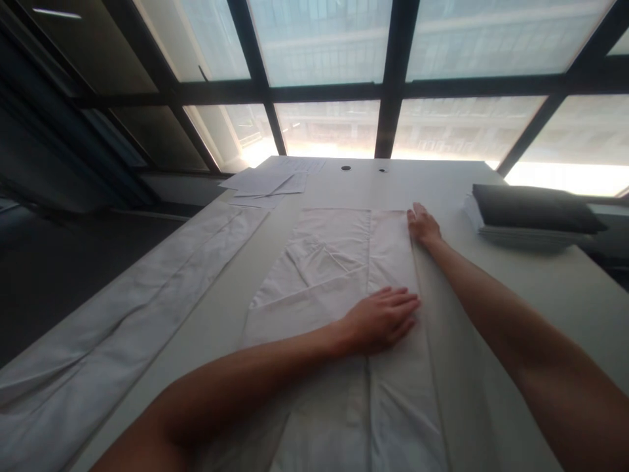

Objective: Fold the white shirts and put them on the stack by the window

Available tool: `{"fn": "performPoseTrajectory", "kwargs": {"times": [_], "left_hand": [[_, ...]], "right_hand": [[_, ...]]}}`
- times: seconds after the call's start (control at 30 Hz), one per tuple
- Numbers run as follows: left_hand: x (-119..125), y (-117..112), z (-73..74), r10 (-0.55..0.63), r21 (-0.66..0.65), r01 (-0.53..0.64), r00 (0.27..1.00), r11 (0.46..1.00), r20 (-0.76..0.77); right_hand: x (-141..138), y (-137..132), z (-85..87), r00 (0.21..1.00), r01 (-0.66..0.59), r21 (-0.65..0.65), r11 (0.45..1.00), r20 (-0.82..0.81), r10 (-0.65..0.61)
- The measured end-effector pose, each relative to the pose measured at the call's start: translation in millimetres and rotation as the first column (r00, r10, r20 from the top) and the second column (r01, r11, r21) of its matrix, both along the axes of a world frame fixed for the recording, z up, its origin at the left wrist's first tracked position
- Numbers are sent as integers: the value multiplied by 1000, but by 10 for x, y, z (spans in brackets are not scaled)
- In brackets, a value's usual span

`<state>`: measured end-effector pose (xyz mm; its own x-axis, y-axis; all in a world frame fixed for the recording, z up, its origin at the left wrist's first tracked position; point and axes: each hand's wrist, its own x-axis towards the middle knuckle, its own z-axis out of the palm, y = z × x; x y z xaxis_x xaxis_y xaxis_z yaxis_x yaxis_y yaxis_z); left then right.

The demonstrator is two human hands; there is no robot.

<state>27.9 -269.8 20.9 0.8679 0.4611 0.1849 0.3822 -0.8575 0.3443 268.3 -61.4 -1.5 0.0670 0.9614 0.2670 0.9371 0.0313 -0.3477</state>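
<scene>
A white cloth lies folded lengthwise on a pale table, running from the near edge toward the windows. My left hand rests flat on the cloth's right half, fingers stretched out and pointing right. Farther away, my right hand lies on the cloth's far right corner, fingers extended toward the window, palm down. Neither hand grips anything.
A long strip of white fabric lies along the table's left side. Loose white sheets sit at the far left. A dark folded item lies on a stack of white ones at the right. Large windows stand behind.
</scene>
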Motion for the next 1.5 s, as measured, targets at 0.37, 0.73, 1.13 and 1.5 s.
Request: {"fn": "performPoseTrajectory", "kwargs": {"times": [0.37, 0.73, 1.13, 1.5], "left_hand": [[-74, 383, -191, 319, 87, -314, 946, 945, -55], [-58, 437, -150, 320, 78, -316, 946, 945, -45], [-46, 435, -160, 316, 99, -314, 949, 944, -11], [-66, 513, -175, 268, 95, -261, 961, 961, -66]], "right_hand": [[-229, -1819, 141, 749, -638, -159, 753, 96, 655], [-508, -3804, 430, 527, -841, -202, 501, -101, 844], [-812, -4534, 334, 703, -711, -144, 688, -137, 698], [-1675, -4094, -7, 887, -456, 4, 890, -72, 455]]}}
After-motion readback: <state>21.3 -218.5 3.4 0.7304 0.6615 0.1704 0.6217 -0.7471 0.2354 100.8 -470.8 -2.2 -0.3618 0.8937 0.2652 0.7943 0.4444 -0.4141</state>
